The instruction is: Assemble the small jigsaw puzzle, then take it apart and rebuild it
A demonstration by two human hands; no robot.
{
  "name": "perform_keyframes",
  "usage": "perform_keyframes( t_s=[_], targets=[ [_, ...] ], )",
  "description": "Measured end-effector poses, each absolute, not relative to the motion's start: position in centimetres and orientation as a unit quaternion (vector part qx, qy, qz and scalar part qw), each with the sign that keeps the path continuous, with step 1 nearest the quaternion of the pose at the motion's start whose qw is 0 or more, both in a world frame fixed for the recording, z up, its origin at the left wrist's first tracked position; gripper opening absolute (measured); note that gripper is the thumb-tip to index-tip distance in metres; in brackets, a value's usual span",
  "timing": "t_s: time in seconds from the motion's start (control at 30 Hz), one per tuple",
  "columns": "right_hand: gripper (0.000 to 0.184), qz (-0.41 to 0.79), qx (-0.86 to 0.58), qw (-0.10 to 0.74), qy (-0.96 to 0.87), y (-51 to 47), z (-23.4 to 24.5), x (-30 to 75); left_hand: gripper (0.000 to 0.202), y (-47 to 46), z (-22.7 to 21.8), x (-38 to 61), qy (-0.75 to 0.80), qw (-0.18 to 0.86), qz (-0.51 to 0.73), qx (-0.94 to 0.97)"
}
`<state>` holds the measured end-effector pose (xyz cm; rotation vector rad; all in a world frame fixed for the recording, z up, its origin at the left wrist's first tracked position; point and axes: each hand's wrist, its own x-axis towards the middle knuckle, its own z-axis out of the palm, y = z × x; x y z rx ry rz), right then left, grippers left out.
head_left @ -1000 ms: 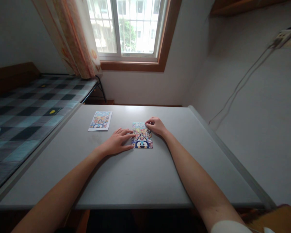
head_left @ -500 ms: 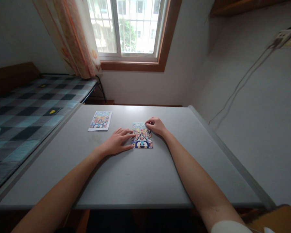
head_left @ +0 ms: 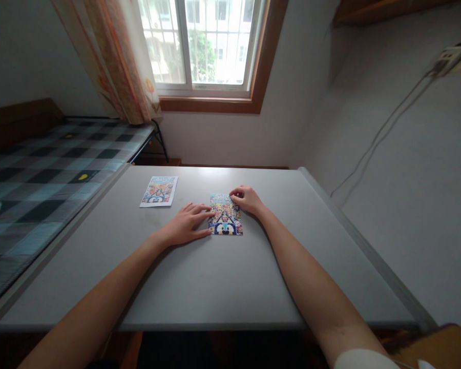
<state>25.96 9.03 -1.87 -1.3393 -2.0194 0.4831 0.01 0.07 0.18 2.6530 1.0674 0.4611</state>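
A small jigsaw puzzle (head_left: 226, 220) with a colourful cartoon picture, a blue dog face at its lower end, lies flat on the table. My left hand (head_left: 186, 224) rests at its left side with fingers spread, fingertips touching that edge. At the upper right corner, my right hand (head_left: 246, 198) has thumb and fingers pinched together and covers the corner. Whatever is between those fingertips is too small to make out. A white-bordered paper sheet (head_left: 159, 191) printed with the same kind of picture lies farther back, left of the puzzle.
The grey-white table (head_left: 215, 292) has raised strips along its left and right sides. To the left stands a bed with a checked cover (head_left: 61, 164). A window (head_left: 200, 46) and curtain (head_left: 115, 61) are behind, and a cable (head_left: 376, 136) hangs on the right wall.
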Motion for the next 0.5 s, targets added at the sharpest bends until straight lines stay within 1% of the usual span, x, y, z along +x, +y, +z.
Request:
perform_keyframes(
  t_s=[0.2, 0.5],
  targets=[
    [0.011, 0.176, -0.516, 0.314, -0.778, 9.03, -1.82, 25.92, 0.052, 0.08, 0.14, -0.02, 0.368, 0.122, 0.152, 0.909],
    [0.015, 0.176, -0.52, 0.292, -0.783, 8.87, -1.49, 25.93, 0.052, 0.17, 0.03, -0.06, 0.367, 0.119, 0.147, 0.911]
  ],
)
